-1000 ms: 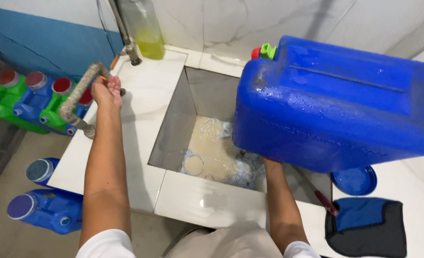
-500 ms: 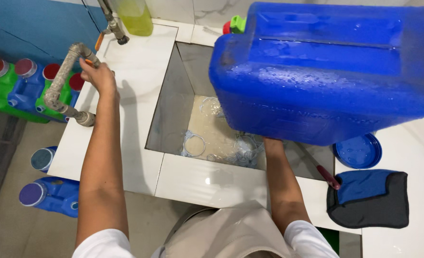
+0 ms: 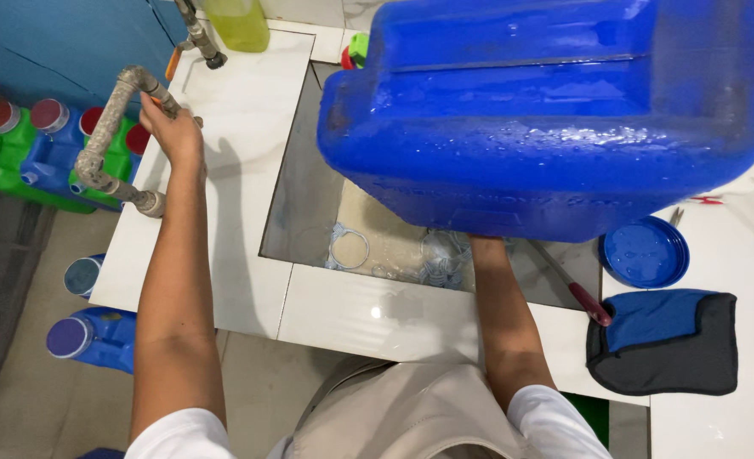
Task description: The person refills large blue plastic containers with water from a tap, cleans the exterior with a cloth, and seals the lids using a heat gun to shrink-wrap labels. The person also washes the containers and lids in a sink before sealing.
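A large wet blue jerrycan (image 3: 547,110) is raised over the sunken tiled basin (image 3: 309,195) and fills the upper right of the head view. My right hand is hidden beneath it; only the forearm (image 3: 500,323) shows, reaching up under its base. My left hand (image 3: 173,136) grips a grey bent metal pipe (image 3: 109,136) at the left edge of the white counter. Several pale plastic rings (image 3: 349,249) lie in shallow water at the bottom of the basin.
A blue round lid (image 3: 645,252), a red-handled tool (image 3: 577,293) and a blue-and-black cloth (image 3: 666,340) lie on the counter at right. Green and blue jugs (image 3: 32,144) stand at left, more blue jugs (image 3: 88,336) on the floor. A yellow bottle (image 3: 241,21) stands at the back.
The jerrycan has risen and come closer, covering more of the basin. My left hand has stayed on the pipe, and the view has tilted downward.
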